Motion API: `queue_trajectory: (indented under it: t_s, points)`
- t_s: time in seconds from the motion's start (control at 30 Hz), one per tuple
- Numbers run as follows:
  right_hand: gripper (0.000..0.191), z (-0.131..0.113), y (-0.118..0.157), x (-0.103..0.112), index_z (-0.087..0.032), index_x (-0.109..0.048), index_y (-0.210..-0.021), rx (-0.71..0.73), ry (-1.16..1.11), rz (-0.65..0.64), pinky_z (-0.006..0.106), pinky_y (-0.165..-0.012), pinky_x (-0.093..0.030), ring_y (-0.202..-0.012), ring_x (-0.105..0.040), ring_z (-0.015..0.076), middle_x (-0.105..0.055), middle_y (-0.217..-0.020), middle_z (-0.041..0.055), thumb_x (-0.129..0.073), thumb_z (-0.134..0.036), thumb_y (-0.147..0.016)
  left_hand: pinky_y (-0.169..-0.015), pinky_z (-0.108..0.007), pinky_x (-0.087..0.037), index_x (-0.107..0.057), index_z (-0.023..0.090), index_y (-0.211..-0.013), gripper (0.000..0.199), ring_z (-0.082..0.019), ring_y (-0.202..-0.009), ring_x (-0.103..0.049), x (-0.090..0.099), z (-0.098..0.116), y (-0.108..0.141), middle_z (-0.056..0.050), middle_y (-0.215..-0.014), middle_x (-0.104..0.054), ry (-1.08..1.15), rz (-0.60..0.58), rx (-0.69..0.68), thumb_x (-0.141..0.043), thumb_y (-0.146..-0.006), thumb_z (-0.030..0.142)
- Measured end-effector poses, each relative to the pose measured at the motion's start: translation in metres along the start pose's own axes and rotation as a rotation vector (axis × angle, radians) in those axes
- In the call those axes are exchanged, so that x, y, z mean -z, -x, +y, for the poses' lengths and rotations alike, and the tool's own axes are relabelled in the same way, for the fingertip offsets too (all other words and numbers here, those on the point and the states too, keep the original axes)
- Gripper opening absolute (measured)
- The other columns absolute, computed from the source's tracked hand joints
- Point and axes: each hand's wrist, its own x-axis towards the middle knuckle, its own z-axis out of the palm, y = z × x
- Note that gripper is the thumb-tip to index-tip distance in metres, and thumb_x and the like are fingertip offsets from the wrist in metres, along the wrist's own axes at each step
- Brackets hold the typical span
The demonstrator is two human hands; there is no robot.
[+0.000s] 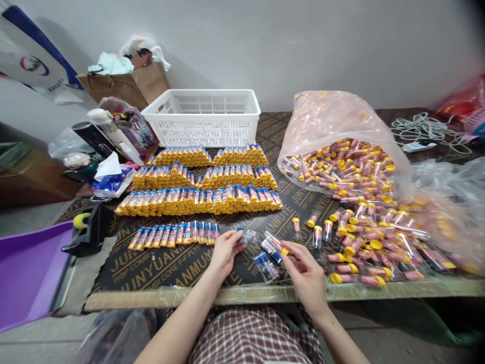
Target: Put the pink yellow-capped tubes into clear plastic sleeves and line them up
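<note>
My left hand (228, 251) pinches a small clear packet with a blue end (249, 235). In my right hand (301, 266) is a clear tube with a yellow cap (276, 242), slanting toward the left hand. Between and below the hands lie small blue-edged packets (265, 268) on the dark printed board (235, 273). To the left a short row of blue-and-yellow tubes (172, 236) lies side by side. Behind it are stacked rows of similar tubes (200, 201). Several yellow-capped tubes (317, 236) stand or lie right of my right hand.
A white basket (204, 129) sits behind the stacks. At the right, a large plastic bag (329, 119) spills a pile of yellow-capped tubes (364, 240). Far left are a tape dispenser (93, 235), a purple dustpan (34, 273) and a black bottle (93, 139). White cable (424, 126) lies back right.
</note>
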Motion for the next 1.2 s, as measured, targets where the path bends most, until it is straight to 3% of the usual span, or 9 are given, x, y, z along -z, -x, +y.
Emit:
queue_trajectory:
  t_s: [0.33, 0.5, 0.6, 0.77, 0.87, 0.97, 1.2]
  points:
    - [0.035, -0.005, 0.003, -0.009, -0.032, -0.06, -0.115, 0.187, 0.139, -0.038, 0.043, -0.092, -0.046, -0.104, -0.056, 0.0229, -0.061, -0.109, 0.0055, -0.053, -0.018, -0.084, -0.057, -0.022, -0.048, -0.064, 0.011, -0.062, 0.035, -0.009, -0.052, -0.057, 0.003, 0.0, 0.0, -0.001, -0.059, -0.064, 0.036, 0.058, -0.026, -0.082, -0.048, 0.037]
    - [0.034, -0.005, 0.005, -0.012, -0.031, -0.061, -0.114, 0.191, 0.149, -0.174, 0.04, -0.091, -0.048, -0.103, -0.058, 0.0219, -0.061, -0.111, 0.0056, -0.053, -0.018, -0.084, -0.058, -0.022, -0.048, -0.063, 0.011, -0.063, 0.036, -0.009, -0.055, -0.057, -0.001, -0.002, 0.002, -0.001, -0.061, -0.063, -0.027, 0.063, -0.093, -0.078, -0.054, 0.043]
    - [0.037, 0.0, 0.006, -0.015, -0.031, -0.059, -0.117, 0.185, 0.128, -0.267, 0.039, -0.092, -0.048, -0.106, -0.057, 0.0209, -0.059, -0.114, 0.0056, -0.046, -0.016, -0.087, -0.058, -0.022, -0.048, -0.063, 0.012, -0.07, 0.035, -0.01, -0.059, -0.058, -0.006, -0.001, 0.009, -0.001, -0.067, -0.064, -0.063, -0.019, -0.126, -0.076, -0.058, 0.042]
    - [0.051, 0.01, 0.004, -0.021, -0.031, -0.051, -0.125, 0.243, 0.162, -0.23, 0.039, -0.09, -0.049, -0.103, -0.056, 0.021, -0.053, -0.111, 0.007, -0.05, -0.01, -0.079, -0.059, -0.022, -0.048, -0.061, 0.014, -0.094, 0.048, -0.01, -0.06, -0.06, -0.012, 0.002, 0.022, -0.001, -0.072, -0.066, -0.092, -0.193, -0.031, -0.081, -0.053, 0.03]
    - [0.073, 0.01, -0.001, -0.022, -0.03, -0.035, -0.136, 0.264, 0.166, -0.253, 0.045, -0.096, -0.044, -0.116, -0.048, 0.0254, -0.041, -0.128, 0.0094, -0.055, -0.009, -0.069, -0.057, -0.021, -0.047, -0.063, 0.011, -0.086, 0.043, -0.011, -0.059, -0.061, -0.011, -0.001, 0.027, -0.005, -0.072, -0.068, -0.177, -0.256, 0.045, -0.082, -0.053, 0.031]
    - [0.083, 0.009, -0.005, -0.021, -0.028, -0.026, -0.139, 0.278, 0.113, -0.336, 0.047, -0.1, -0.041, -0.127, -0.038, 0.0282, -0.027, -0.144, 0.0087, -0.053, -0.008, -0.064, -0.055, -0.021, -0.047, -0.064, 0.009, -0.076, 0.038, -0.012, -0.057, -0.061, -0.011, -0.004, 0.03, -0.005, -0.068, -0.067, -0.235, -0.311, 0.108, -0.082, -0.051, 0.033]
    - [0.083, 0.014, -0.003, -0.022, -0.024, -0.027, -0.138, 0.268, 0.03, -0.432, 0.043, -0.104, -0.038, -0.123, -0.045, 0.0254, -0.045, -0.134, 0.0087, -0.05, -0.007, -0.06, -0.05, -0.02, -0.045, -0.062, 0.01, -0.072, 0.037, -0.011, -0.052, -0.06, -0.014, -0.007, 0.036, -0.002, -0.061, -0.065, -0.253, -0.318, 0.149, -0.083, -0.049, 0.03]
